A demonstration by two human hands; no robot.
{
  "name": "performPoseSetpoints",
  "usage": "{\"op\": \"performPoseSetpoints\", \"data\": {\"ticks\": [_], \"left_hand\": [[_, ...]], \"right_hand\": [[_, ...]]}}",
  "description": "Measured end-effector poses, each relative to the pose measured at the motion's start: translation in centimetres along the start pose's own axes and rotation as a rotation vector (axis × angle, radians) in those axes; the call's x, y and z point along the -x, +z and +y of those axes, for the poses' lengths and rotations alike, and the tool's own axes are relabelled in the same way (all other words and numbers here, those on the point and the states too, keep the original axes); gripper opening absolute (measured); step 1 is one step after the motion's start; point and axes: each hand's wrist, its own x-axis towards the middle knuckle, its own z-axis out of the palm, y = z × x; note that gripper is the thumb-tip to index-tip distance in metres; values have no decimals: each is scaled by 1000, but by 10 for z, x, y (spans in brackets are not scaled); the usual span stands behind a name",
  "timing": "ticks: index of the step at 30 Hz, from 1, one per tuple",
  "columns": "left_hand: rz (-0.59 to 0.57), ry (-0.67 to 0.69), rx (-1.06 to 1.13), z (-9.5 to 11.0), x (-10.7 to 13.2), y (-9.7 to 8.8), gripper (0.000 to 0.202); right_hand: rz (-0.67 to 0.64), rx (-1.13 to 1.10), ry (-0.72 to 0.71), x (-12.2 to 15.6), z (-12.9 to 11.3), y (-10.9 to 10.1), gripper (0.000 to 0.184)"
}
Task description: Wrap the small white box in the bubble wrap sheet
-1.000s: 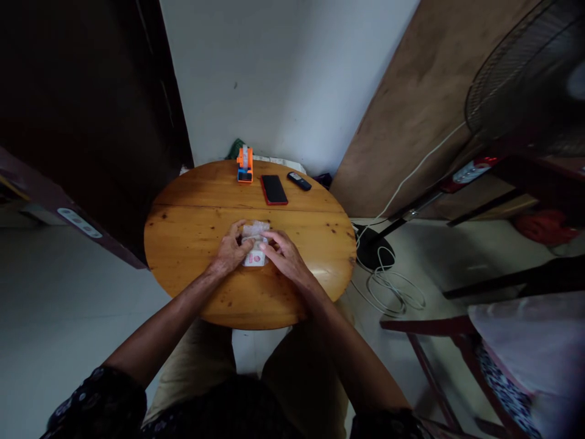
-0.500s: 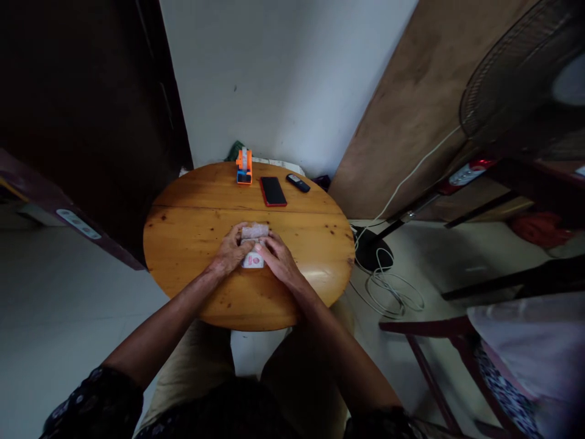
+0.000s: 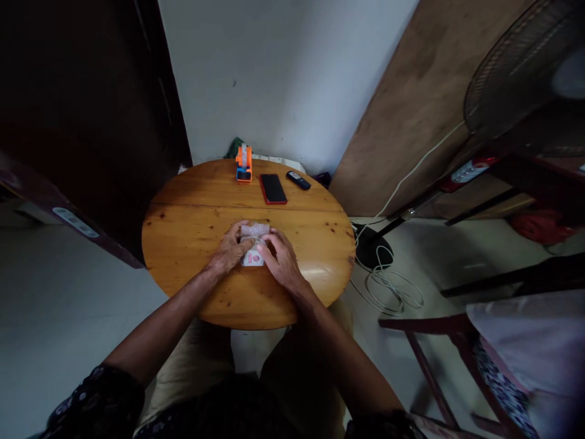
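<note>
Between my hands on the wooden table (image 3: pixel 183 228) lies a small white box (image 3: pixel 253 258) with pink-red print on its near face. A piece of clear bubble wrap (image 3: pixel 255 230) covers its far part. My left hand (image 3: pixel 232 250) grips the left side, its thumb pressed on the top. On the right side my right hand (image 3: pixel 280 257) curls round with bent fingers, the thumb at the box and fingertips by the wrap's right end. Part of the box is hidden under my thumbs.
Toward the back of the table stand an orange tape dispenser (image 3: pixel 244 163), a dark phone with a red edge (image 3: pixel 273 189) and a small black handset or remote (image 3: pixel 298 180). A fan (image 3: pixel 373 247) on a stand, loose cable (image 3: pixel 397 296) and a chair (image 3: pixel 425 326) are at the right.
The far end of the bubble wrap looks flatter and more spread. My right fingers have shifted slightly at its right end; my left hand stays on the box.
</note>
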Motion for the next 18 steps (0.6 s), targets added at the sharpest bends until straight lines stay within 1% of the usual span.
{"op": "performPoseSetpoints", "data": {"ticks": [2,5,7,9,10,14,18], "left_hand": [[-6,12,5,-1,-1,-1,70],[-5,11,-1,-3,-2,-2,74],[4,-2,-8,-3,-2,-2,76],[16,-9,-16,-2,-2,-1,76],[22,-10,-20,-1,-2,-1,76],[43,-9,-26,-1,-3,-1,76],[39,9,-48,-3,-4,-3,74]], "right_hand": [[6,-138,74,-2,5,0,31],[18,-375,268,-9,12,3,50],[-11,-512,352,-15,15,6,57],[-50,-593,364,-19,14,9,60],[-58,-600,356,-20,12,11,62],[-45,-501,327,-17,6,13,74],[-97,-491,291,-12,3,9,69]]}}
